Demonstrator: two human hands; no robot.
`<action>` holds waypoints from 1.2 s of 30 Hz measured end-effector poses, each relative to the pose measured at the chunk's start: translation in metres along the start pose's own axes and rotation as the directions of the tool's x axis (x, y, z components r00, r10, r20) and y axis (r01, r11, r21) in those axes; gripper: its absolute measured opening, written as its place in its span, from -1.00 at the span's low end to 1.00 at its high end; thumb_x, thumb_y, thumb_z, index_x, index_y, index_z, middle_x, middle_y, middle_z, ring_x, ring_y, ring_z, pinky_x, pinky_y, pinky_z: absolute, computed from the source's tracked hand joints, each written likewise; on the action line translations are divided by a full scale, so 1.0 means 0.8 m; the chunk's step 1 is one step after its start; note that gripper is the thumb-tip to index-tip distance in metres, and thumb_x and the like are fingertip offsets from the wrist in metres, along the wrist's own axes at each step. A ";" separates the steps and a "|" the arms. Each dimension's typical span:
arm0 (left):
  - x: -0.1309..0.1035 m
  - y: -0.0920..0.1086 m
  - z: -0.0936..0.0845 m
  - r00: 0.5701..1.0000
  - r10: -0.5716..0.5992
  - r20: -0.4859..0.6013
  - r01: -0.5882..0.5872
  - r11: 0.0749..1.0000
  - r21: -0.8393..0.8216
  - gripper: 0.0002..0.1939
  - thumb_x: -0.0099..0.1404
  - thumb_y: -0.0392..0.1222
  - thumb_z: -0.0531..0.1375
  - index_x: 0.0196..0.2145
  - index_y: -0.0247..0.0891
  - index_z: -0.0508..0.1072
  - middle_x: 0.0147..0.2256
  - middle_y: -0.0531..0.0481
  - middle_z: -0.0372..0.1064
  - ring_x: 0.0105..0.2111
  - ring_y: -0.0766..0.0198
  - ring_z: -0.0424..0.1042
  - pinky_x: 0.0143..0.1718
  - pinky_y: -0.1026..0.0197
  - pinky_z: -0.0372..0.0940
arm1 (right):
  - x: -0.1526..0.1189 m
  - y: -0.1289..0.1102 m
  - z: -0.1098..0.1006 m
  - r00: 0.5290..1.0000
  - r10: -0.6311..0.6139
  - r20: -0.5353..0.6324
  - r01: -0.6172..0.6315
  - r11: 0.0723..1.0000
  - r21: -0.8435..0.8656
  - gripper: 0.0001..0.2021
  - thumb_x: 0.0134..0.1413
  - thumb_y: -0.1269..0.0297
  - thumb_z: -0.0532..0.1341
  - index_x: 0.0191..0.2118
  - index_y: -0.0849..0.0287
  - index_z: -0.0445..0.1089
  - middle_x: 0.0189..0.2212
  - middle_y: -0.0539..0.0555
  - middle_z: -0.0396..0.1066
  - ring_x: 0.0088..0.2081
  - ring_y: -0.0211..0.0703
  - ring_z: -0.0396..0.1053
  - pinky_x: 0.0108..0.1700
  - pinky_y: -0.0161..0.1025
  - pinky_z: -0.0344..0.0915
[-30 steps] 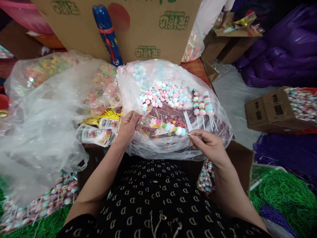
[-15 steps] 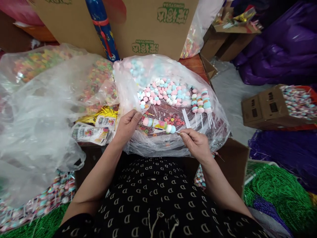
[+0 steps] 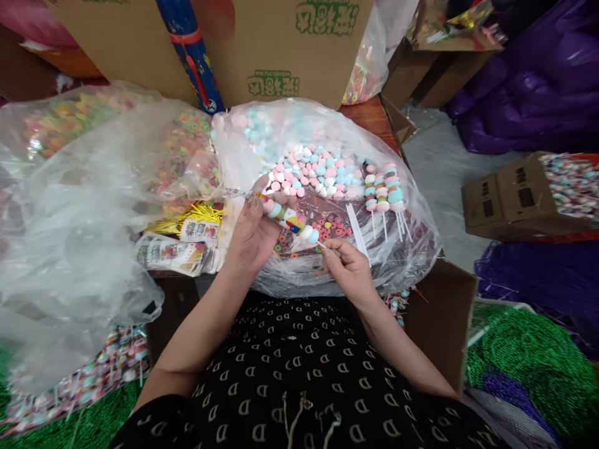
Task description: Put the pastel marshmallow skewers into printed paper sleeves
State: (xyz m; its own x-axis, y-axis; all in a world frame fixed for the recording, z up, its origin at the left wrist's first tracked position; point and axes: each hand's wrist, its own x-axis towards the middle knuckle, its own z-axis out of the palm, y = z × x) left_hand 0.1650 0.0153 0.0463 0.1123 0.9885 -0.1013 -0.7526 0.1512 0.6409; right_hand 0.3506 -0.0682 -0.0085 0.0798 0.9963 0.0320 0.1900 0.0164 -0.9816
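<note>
In the head view, your left hand (image 3: 255, 236) grips the wrapped far end of the marshmallow skewer (image 3: 287, 218), and your right hand (image 3: 349, 268) pinches its stick, above the near part of the clear plastic bag (image 3: 309, 284). Loose marshmallows (image 3: 311, 169) lie toward the bag's far side, other skewers (image 3: 382, 190) toward its right, printed packets (image 3: 171, 252) left of it.

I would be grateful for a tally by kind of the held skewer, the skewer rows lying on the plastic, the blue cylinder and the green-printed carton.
Held skewer: 1
Skewer rows lying side by side: 3
Blue cylinder: 1
Green-printed carton: 1
Total: 6
Extra sticks show at the rightmost row; any skewers beneath cannot be counted.
</note>
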 end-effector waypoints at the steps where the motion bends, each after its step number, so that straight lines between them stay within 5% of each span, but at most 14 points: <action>1: 0.001 -0.004 0.000 1.000 -0.013 -0.009 0.012 1.000 -0.010 -0.62 0.33 0.00 0.38 0.06 -0.11 0.51 -0.34 0.07 0.50 -0.19 0.24 0.57 0.00 0.14 0.45 | 0.000 -0.001 0.004 1.000 -0.004 0.014 0.004 1.000 -0.010 -0.71 0.29 -0.02 0.26 -0.19 0.12 0.48 -0.64 -0.15 0.31 -0.64 -0.35 0.19 -0.53 -0.36 0.18; 9: -0.003 -0.022 0.003 0.999 -0.027 -0.027 0.027 1.000 0.003 -0.84 0.35 -0.08 0.38 -0.21 -0.17 0.52 -0.39 0.09 0.46 -0.33 0.31 0.54 -0.22 0.24 0.43 | 0.001 0.003 0.029 0.986 -0.149 -0.068 0.141 0.983 -0.117 -0.82 0.33 0.16 0.20 -0.14 0.11 0.49 -0.59 -0.13 0.35 -0.59 -0.31 0.27 -0.44 -0.32 0.26; 14: 0.006 -0.014 -0.007 0.999 0.027 -0.046 -0.027 1.000 -0.001 -0.81 0.32 -0.11 0.40 -0.20 -0.18 0.51 -0.39 0.08 0.46 -0.34 0.30 0.54 -0.29 0.25 0.40 | 0.007 0.006 0.024 0.988 -0.146 0.047 0.152 0.977 -0.153 -0.79 0.32 0.17 0.20 -0.09 0.13 0.52 -0.56 -0.09 0.42 -0.57 -0.30 0.30 -0.41 -0.31 0.29; 23: -0.001 -0.020 -0.011 0.999 -0.033 0.012 0.033 0.997 0.067 -0.86 0.31 -0.15 0.37 -0.21 -0.20 0.51 -0.47 0.11 0.39 -0.36 0.29 0.53 -0.11 0.15 0.44 | 0.006 -0.004 0.037 0.989 0.022 0.145 -0.032 0.997 0.071 -0.69 0.37 -0.04 0.16 -0.18 0.11 0.43 -0.71 -0.20 0.25 -0.72 -0.36 0.16 -0.59 -0.37 0.16; 29: -0.004 -0.012 -0.022 0.994 -0.090 0.062 0.083 0.991 0.109 -0.69 0.23 -0.06 0.41 -0.10 -0.17 0.55 -0.31 -0.04 0.56 -0.11 0.09 0.60 -0.08 0.09 0.45 | 0.004 -0.003 0.033 0.968 0.056 0.245 -0.099 0.981 0.166 -0.64 0.36 -0.09 0.17 -0.17 0.13 0.45 -0.72 -0.22 0.23 -0.72 -0.38 0.14 -0.62 -0.40 0.11; 32: 0.001 -0.002 -0.019 1.000 -0.010 -0.014 0.011 0.999 0.040 -0.57 0.20 0.03 0.43 -0.02 -0.09 0.52 -0.24 -0.02 0.59 -0.14 0.11 0.61 -0.11 0.09 0.46 | 0.004 -0.001 0.034 0.979 0.028 0.201 -0.057 0.988 0.141 -0.68 0.33 -0.04 0.21 -0.14 0.14 0.47 -0.66 -0.17 0.33 -0.70 -0.38 0.17 -0.60 -0.38 0.14; 36: 0.003 -0.004 -0.011 0.997 0.058 -0.060 -0.057 0.998 0.026 -0.76 0.24 -0.08 0.43 -0.22 -0.16 0.49 -0.46 0.12 0.43 -0.34 0.28 0.55 -0.09 0.15 0.46 | 0.005 0.000 0.042 0.989 -0.117 0.089 0.120 0.992 -0.032 -0.75 0.35 0.08 0.20 -0.09 0.12 0.52 -0.62 -0.11 0.40 -0.64 -0.33 0.26 -0.50 -0.33 0.28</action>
State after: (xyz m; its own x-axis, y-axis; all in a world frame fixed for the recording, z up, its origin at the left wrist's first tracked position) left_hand 0.1615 0.0172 0.0374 0.0293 0.9936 -0.1093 -0.7407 0.0950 0.6651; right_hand 0.3180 -0.0612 -0.0150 -0.0308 0.9911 0.1295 0.2290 0.1331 -0.9643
